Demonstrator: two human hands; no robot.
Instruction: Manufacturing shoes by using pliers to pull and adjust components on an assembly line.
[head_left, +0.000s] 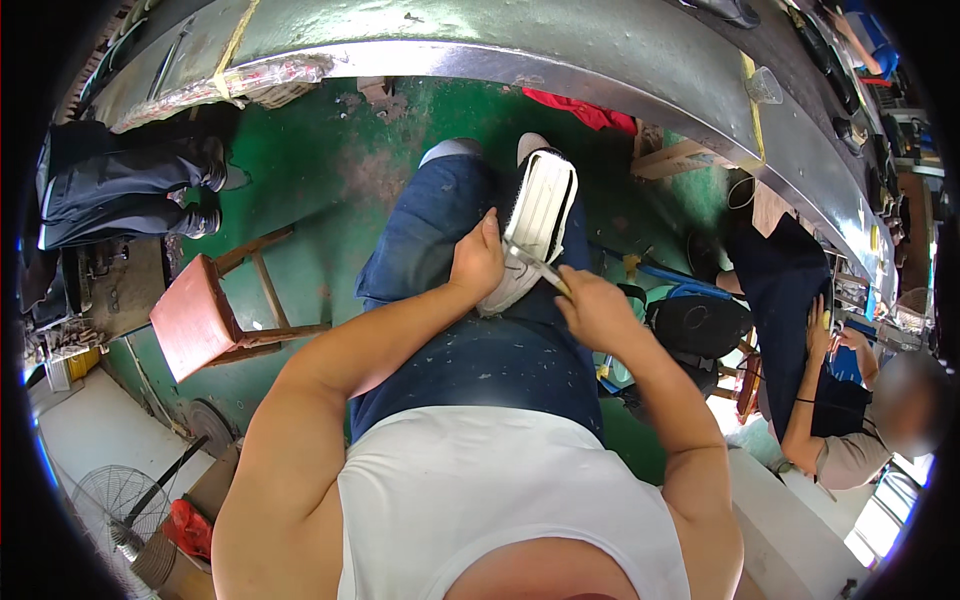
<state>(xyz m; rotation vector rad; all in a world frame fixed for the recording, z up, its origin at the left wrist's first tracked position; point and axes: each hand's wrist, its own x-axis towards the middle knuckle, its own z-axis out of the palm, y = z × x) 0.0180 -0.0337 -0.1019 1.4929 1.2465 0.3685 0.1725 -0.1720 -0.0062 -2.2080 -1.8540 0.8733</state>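
Note:
A shoe (pixel 545 205) lies across my lap, its pale, ridged underside turned up and its rim dark. My left hand (pixel 479 258) is closed against the shoe's left side near the nearer end, thumb pointing up. In my right hand (pixel 600 312) is the yellowish handle of a hand tool with a metal front part (pixel 532 262). That metal part touches or lies just over the shoe's underside, beside my left hand. Whether it is a knife or another tool I cannot tell. Small pale scraps are scattered on my dark apron (pixel 480 365).
A long metal-edged bench (pixel 440 62) curves across the far side. To the left stand a red-seated stool (pixel 200 318) and a fan (pixel 120 500); another person's legs (pixel 130 185) are beyond. At right, a co-worker (pixel 840 440) sits near a black bag (pixel 700 325).

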